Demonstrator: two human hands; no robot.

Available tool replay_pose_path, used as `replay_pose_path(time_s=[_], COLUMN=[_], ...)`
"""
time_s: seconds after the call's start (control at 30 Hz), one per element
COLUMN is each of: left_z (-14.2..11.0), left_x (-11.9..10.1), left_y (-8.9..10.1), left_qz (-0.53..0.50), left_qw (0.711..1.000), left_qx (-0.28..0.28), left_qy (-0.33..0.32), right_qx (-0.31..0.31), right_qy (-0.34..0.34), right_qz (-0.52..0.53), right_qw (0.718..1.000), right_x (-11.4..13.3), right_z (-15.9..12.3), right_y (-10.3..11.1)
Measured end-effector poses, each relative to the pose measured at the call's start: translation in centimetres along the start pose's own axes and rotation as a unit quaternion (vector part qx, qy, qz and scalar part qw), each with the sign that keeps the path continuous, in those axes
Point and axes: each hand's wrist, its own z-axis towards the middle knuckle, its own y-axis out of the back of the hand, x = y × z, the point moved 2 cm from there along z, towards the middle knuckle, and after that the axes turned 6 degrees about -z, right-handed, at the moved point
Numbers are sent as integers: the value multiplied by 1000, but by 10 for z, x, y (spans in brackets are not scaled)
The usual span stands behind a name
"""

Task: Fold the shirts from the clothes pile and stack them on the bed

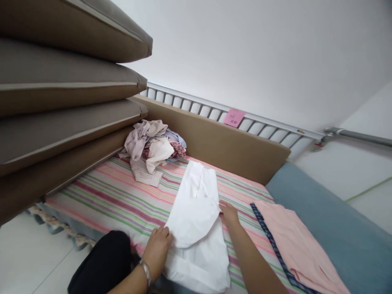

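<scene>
A white garment [196, 216], likely a shirt, lies lengthwise on the striped bedding, with one part folded over the rest. At its lower left edge my left hand [158, 249] is closed on the cloth, fingertips pressed against the fold; a silver bracelet sits on that wrist. On the opposite side, my right hand [228, 213] pinches the right edge of the folded-over part. To the right lies a folded pink garment [301, 241] on top of a dark blue patterned cloth [269, 237].
A crumpled heap of clothes [156, 147] lies at the back left. Brown cushions [70, 77] are stacked high on the left. Behind the striped bedding [113, 192] stand a tan board [211, 136] and a white radiator [196, 107] bearing a pink note [234, 117].
</scene>
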Motion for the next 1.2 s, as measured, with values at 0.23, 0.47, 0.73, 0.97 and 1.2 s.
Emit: replay_pose_path(time_s=[0.23, 0.47, 0.73, 0.97, 1.2], left_z=[23, 69, 65, 66, 69], left_x=[-31, 12, 17, 7, 14], left_y=[26, -28, -20, -5, -9], left_qz=[-131, -358, -357, -126, -163], left_qw=[991, 931, 923, 972, 959], left_qx=[-5, 37, 83, 145, 144], left_qy=[-37, 64, 119, 134, 180], right_qx=[31, 31, 28, 54, 71], right_qy=[-70, -44, -57, -102, -58], right_qz=[26, -62, 1, 17, -71], right_qw=[997, 997, 998, 993, 993], right_x=[-24, -9, 37, 57, 41], right_z=[0, -15, -4, 20, 35], right_y=[-12, 0, -44, -103, -151])
